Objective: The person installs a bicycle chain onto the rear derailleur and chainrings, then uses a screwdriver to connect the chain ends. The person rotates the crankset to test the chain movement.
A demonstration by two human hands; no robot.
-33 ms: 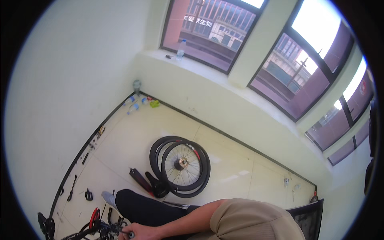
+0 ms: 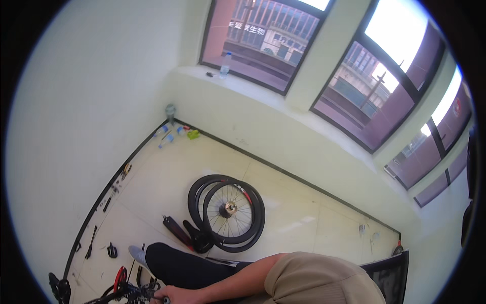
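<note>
At the lower edge my right hand [image 2: 174, 294] is closed around a tool with a round, grey-ended handle [image 2: 166, 300]; its working end is hidden. Just left of the hand are dark parts of a bicycle [image 2: 132, 293], with a red curved piece [image 2: 120, 278] standing up among them. Much of the bicycle is cut off by the frame's bottom. My left hand does not show. My right leg [image 2: 185, 263] stretches out beyond the forearm, its grey shoe [image 2: 137, 255] beside the bicycle.
Two overlapping bicycle wheels [image 2: 259, 218] lie on the floor, by a black saddle [image 2: 200, 242] and a dark red bar [image 2: 177, 231]. A pedal [image 2: 112, 250] and several tools [image 2: 91, 242] lie along the left wall. Plastic bottles [image 2: 166, 141] are in the corner. A dark-framed panel [image 2: 390, 276] stands behind my shoulder.
The whole view has shifted slightly. My right hand stays closed on the tool at the bicycle.
</note>
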